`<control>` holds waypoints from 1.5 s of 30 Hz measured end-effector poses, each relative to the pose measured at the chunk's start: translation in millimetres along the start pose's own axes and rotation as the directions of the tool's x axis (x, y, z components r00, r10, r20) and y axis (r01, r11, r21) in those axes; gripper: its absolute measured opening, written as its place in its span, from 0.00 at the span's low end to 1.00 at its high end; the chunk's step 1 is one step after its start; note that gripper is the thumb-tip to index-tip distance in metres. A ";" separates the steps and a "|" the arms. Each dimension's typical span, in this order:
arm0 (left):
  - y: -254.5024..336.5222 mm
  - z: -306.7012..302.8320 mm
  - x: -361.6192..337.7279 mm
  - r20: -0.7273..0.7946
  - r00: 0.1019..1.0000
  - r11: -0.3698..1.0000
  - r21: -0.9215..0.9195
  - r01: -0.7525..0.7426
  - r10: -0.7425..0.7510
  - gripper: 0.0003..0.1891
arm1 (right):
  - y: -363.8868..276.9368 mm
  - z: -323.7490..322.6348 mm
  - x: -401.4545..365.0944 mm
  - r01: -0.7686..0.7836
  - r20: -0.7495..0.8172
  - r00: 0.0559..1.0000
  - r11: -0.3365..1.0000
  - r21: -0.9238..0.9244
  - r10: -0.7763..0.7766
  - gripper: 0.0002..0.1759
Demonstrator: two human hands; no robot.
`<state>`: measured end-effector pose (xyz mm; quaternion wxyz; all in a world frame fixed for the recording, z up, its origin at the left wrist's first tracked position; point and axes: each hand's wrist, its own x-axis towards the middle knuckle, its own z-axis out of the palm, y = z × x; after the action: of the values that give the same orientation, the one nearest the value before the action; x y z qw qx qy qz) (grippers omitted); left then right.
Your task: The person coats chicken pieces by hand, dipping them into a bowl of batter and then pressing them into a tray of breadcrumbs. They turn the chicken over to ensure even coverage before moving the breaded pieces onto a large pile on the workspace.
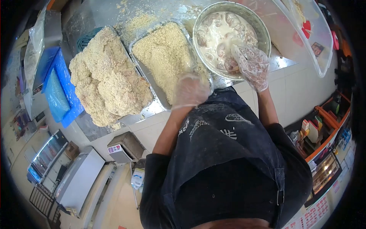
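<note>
My left hand, in a clear plastic glove, is over the near end of a metal tray of pale crumbs. Motion blurs its fingers, and I cannot see whether anything is in them. At the right side of a round metal bowl is my right hand, its glove smeared with white batter. Its fingers are bent together and point into the bowl, next to pieces of raw meat in milky liquid. What they hold, if anything, is hidden.
Left of the crumb tray, crumb-coated pieces are heaped on another tray. Loose crumbs lie on the metal table. A clear plastic tub stands right of the bowl. Blue plastic packaging is at far left.
</note>
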<state>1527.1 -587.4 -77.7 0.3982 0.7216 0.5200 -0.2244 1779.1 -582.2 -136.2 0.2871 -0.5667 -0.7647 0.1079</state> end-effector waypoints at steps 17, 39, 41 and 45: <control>-49.1 -2.4 16.9 -0.837 0.540 0.966 0.059 0.250 -0.089 0.41 | -5.3 -4.4 3.3 0.003 0.026 1.000 1.000 0.007 -0.003 0.20; -161.6 -71.8 79.4 -0.194 0.962 0.974 -0.161 0.161 -0.192 0.19 | 17.4 -0.6 -6.6 0.287 0.092 0.957 0.941 -0.177 -0.275 0.20; -147.9 -74.3 70.2 -0.059 0.970 0.960 -0.170 0.222 -0.234 0.24 | 22.2 4.6 -9.8 0.184 0.068 0.981 0.982 -0.039 -0.181 0.19; -124.3 -74.2 27.0 -0.049 0.980 0.980 -0.073 0.187 -0.191 0.32 | 16.0 0.3 -5.1 0.068 0.073 0.994 0.982 0.177 -0.082 0.19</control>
<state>1414.7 -494.4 -96.9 0.3844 0.6609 0.6046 -0.2233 1792.9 -581.6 -145.9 0.3083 -0.5053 -0.7842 0.1859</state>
